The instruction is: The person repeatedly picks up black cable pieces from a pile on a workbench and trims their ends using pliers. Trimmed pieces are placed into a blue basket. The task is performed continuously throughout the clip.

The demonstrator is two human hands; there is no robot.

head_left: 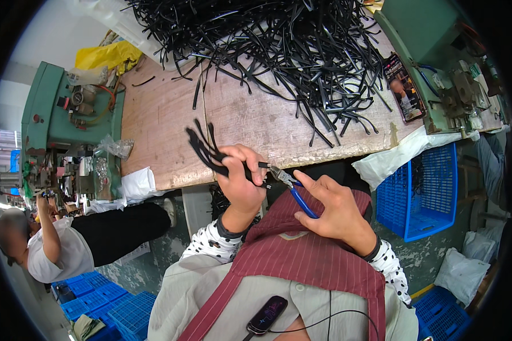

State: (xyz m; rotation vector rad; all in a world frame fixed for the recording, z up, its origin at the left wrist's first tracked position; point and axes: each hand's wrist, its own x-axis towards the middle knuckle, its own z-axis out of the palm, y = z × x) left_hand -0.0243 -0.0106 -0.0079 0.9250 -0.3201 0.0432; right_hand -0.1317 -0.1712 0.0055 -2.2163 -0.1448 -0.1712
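Observation:
My left hand is closed round a bunch of black eyeglass temples, whose curved ends fan out to the far left. One temple end pokes out to the right between thumb and fingers. In my right hand is a pair of pliers with blue handles; its metal jaws are at that temple's end. Whether the jaws grip it I cannot tell. Beyond both hands, a large tangled heap of loose black temples covers the back of the wooden table.
Green machines flank the table, the other one at right. A phone-like device with a lit picture lies by the heap. A blue crate stands below right. At left another person works; blue crates are stacked nearby.

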